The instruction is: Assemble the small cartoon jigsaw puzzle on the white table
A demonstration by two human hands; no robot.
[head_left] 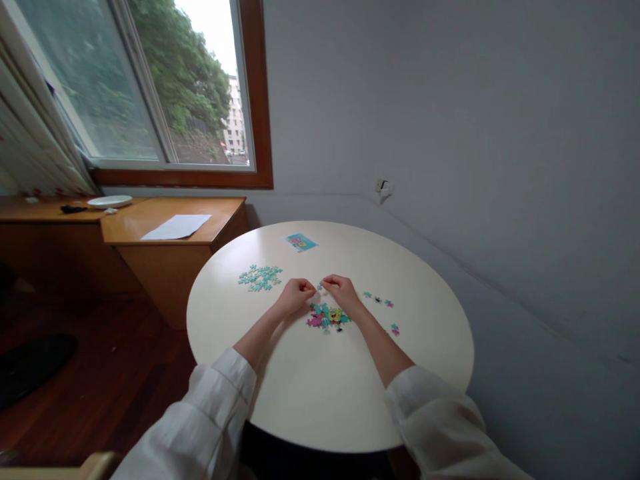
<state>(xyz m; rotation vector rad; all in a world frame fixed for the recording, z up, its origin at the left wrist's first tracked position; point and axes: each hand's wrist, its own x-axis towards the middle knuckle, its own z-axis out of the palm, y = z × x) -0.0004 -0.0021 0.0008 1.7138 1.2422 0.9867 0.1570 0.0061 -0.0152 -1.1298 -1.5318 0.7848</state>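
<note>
A small teal jigsaw piece point(320, 286) is pinched at the fingertips of my right hand point(341, 289). Facing it, a short gap away, my left hand point(297, 294) is closed in a pinch; whether anything is in it I cannot make out. Just below both hands lies a partly joined jigsaw puzzle point(326, 316) with a yellow cartoon figure and pink and teal areas. To the left is a spread of loose teal jigsaw pieces point(260, 278). Several more loose pieces point(378, 300) lie right of my right hand, with a pink and teal piece point(395, 329) nearer me.
A small printed picture point(301, 241) lies at the back of the round white table point(320, 387). Left of the table, a wooden desk point(227, 220) holds a sheet of paper point(177, 227) and a white plate point(110, 201). Behind are a wall and a window.
</note>
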